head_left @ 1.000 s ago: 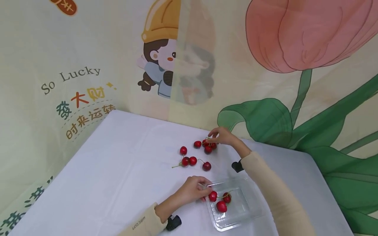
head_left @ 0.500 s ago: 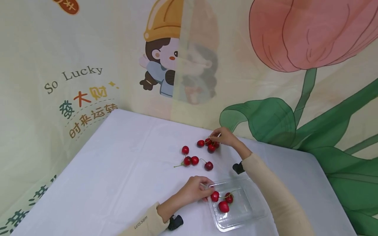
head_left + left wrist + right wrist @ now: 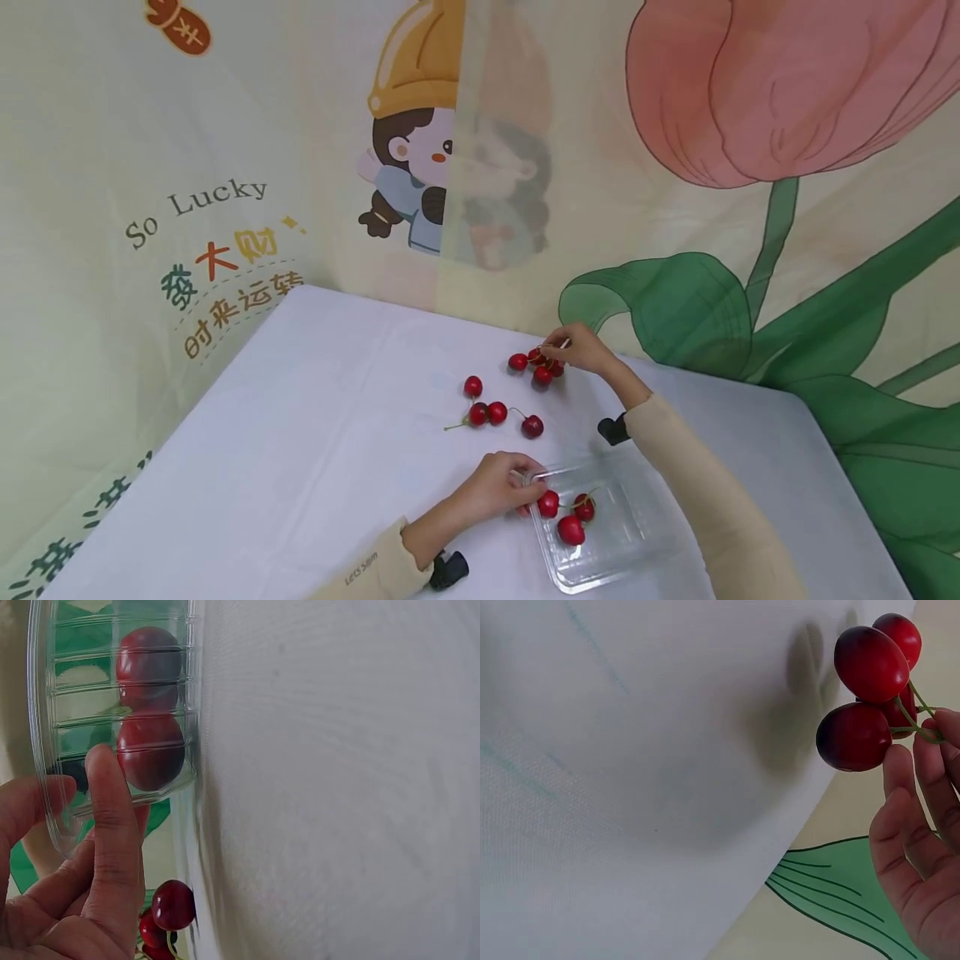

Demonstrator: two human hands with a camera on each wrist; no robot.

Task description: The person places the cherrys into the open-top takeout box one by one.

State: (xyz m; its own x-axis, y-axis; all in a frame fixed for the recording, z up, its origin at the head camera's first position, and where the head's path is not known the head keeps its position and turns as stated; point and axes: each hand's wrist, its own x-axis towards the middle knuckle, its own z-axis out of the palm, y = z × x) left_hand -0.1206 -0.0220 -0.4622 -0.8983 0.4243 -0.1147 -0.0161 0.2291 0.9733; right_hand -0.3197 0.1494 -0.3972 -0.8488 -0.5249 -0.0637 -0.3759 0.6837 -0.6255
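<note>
Four cherries (image 3: 874,679) just beyond the right fingers (image 3: 932,769), stems (image 3: 905,712) between them.

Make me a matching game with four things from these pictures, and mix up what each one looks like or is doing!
1. Left hand
2. Right hand
3. Plastic box
4. Big flower

A. See-through, with three cherries inside
B. Pink, above green leaves
C. Pinching cherry stems
D. Holding the box's edge

Right pairs: 1-D, 2-C, 3-A, 4-B.
</note>
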